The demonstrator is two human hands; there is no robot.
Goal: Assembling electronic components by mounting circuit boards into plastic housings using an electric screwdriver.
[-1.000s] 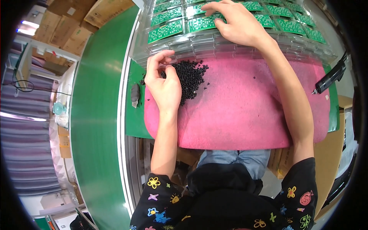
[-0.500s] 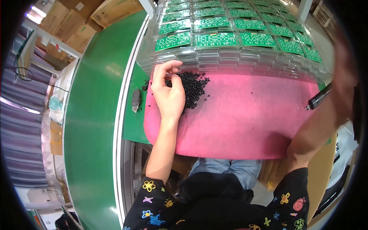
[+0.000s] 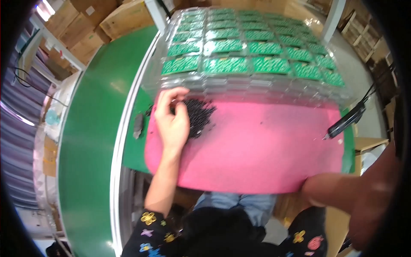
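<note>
On the upper left part of the pink mat [image 3: 257,150] lay a heap of small black parts [image 3: 198,116], and our left hand [image 3: 172,120] rested on its left edge, palm down. Its fingers [image 3: 171,95] were curled loosely over the nearest pieces; whether any piece was actually pinched between them, we could not tell. The heap sat just in front of a stack of clear plastic trays [image 3: 257,88], touching or almost touching its near wall. Each tray pocket on top held a green circuit board [image 3: 225,65], set out in rows running away from us.

Our right hand was not clearly visible: only a blurred forearm [image 3: 355,197] crossed the lower right corner, so how its fingers stood could not be made out. Near the mat's right edge a black pen-shaped tool [image 3: 344,122] hung tilted, tip down toward the mat. Left of the mat, on the green bench surface [image 3: 92,128], lay a small dark grey object [image 3: 138,124]. Brown cardboard boxes [image 3: 124,15] stood beyond the bench at the upper left.
</note>
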